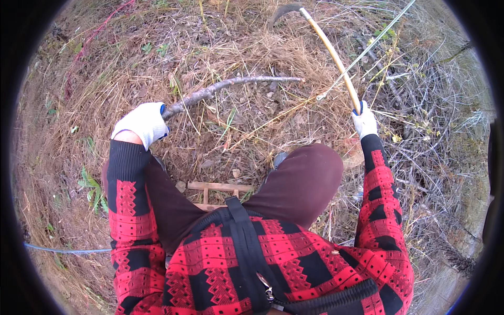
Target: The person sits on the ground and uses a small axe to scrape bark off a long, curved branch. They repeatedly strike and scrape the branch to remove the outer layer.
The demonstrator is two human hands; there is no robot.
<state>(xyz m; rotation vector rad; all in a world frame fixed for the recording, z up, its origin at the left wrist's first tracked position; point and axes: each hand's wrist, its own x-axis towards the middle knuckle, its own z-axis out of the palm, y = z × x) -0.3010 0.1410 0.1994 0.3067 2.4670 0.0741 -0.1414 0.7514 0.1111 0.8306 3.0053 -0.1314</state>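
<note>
My left hand (141,122), in a white knit glove with blue on the palm side, grips the thick end of a bare, curved branch (208,91). The branch points right, low over the dry grass. My right hand (365,120), gloved the same way, is closed around the lower end of a sickle's long, pale wooden handle (334,55). The sickle's dark curved blade (284,11) is at the top, pointing left. A pale cord (370,49) crosses the handle in view and has a knotted end left of it.
A small wooden frame, perhaps a stool (220,186), lies low between my legs. Tangled dry twigs (425,130) cover the ground at right. A red cord (90,39) lies upper left, and a light blue line (67,250) runs at lower left.
</note>
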